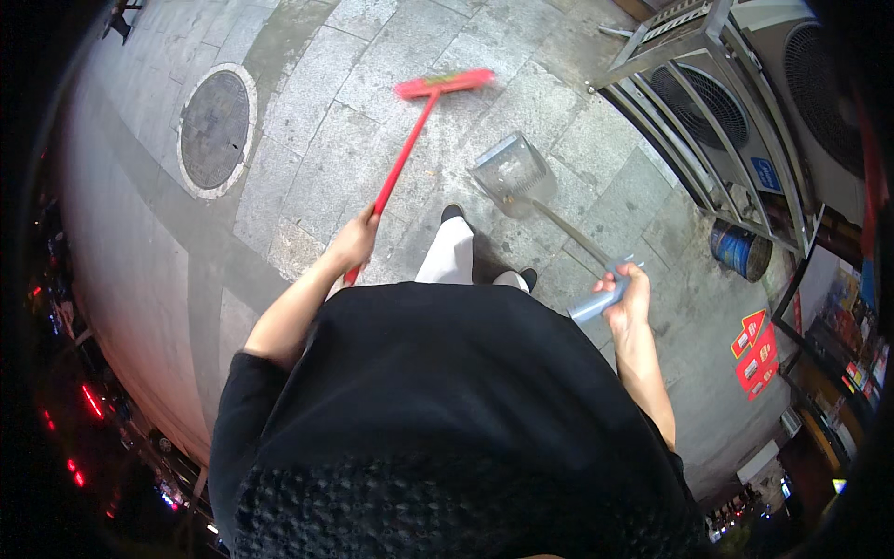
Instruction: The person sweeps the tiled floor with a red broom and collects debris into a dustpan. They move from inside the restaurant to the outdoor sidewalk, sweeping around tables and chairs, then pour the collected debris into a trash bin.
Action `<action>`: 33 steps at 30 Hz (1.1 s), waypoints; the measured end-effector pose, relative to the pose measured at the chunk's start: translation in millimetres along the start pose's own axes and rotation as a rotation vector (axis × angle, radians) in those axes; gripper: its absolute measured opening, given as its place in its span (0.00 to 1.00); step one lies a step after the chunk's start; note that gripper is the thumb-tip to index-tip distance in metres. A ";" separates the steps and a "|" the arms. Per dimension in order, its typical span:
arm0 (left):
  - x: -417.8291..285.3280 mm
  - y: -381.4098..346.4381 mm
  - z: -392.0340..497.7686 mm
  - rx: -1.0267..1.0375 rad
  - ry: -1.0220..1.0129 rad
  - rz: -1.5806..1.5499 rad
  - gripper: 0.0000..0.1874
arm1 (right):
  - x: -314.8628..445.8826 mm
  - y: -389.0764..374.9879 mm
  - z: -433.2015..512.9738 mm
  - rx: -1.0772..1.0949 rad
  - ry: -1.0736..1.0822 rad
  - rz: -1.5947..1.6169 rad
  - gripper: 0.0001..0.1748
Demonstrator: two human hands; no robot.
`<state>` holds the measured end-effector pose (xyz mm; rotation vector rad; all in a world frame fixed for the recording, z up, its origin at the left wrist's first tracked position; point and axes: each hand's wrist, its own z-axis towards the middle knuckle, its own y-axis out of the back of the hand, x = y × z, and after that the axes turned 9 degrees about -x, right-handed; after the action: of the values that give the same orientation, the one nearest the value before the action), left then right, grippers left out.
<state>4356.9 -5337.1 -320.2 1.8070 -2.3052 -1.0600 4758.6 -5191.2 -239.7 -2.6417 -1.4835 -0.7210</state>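
My left hand [353,242] grips the red handle of a push broom [407,149]. Its wide red head [444,83] is ahead of me over the paving, slightly blurred. In my right hand [627,292] is the T-shaped grey grip [594,305] of a long-handled dustpan. The dustpan's handle [574,230] slants forward and left down to its scoop [511,168], which lies at the paving to the right of the broom handle. Small specks of debris [431,173] show on the stones between broom and scoop.
Air-conditioner units [700,105] sit behind a metal frame [733,133] at right, with a blue drum [740,249] below. A round manhole cover [216,131] is set in the paving at left. Red floor stickers [758,356] lie at right. Another person's leg [121,28] shows far left.
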 end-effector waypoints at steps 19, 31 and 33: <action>97.6 -40.2 -130.9 -0.014 0.165 -0.163 0.25 | 41.9 93.4 44.5 0.090 0.048 -0.231 0.08; 109.0 -385.1 -140.4 -0.233 0.106 -0.019 0.25 | 58.0 133.0 96.4 0.243 0.083 -0.439 0.06; 101.9 -400.8 -201.8 0.025 0.096 -0.022 0.28 | 62.1 127.9 97.7 0.304 0.076 -0.426 0.05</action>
<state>4747.7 -5562.3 -411.5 1.8535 -2.2582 -0.9297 4927.1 -5187.5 -276.5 -2.0801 -1.9766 -0.5484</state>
